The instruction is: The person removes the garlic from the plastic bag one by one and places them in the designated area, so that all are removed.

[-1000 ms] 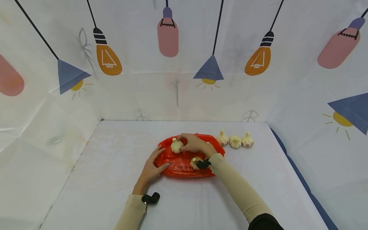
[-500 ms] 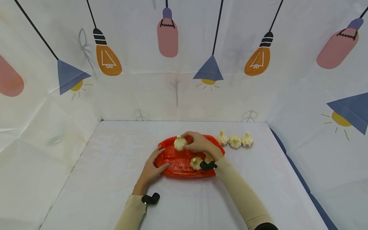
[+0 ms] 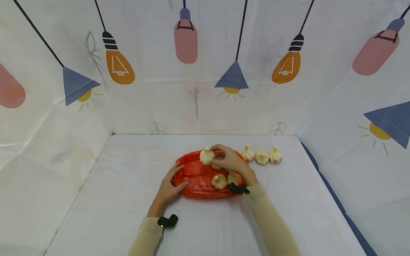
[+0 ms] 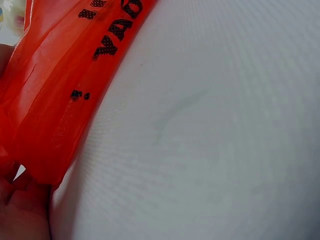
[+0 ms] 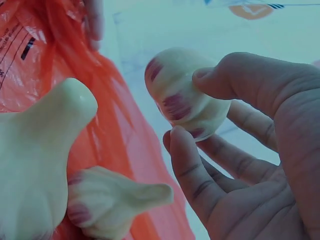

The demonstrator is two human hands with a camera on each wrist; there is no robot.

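While pinching the pale, purple-streaked garlic bulb (image 3: pixel 206 156) between thumb and fingertips of the right hand (image 3: pixel 231 161), hold that grip clamped round the bulb's fat middle rather than its thin stem. Make it firm enough not to slip, yet light enough not to tear the papery skin. Bulb's place now: in the air, just above the far rim of the crinkled red plastic bag (image 3: pixel 192 176). Lift clear of that rim to avoid snagging the film or knocking the two loose cream garlic bulbs (image 3: pixel 219 181) lying on the bag just beside the right wrist. Press down with the left hand (image 3: pixel 168 188), fingers flat and apart on the bag's near-left edge and clasping nothing, to stop the thin plastic sliding on the white cloth-covered surface (image 3: pixel 112 185). Mind the row of three garlic bulbs (image 3: pixel 261 157) standing on the surface just right of the bag.
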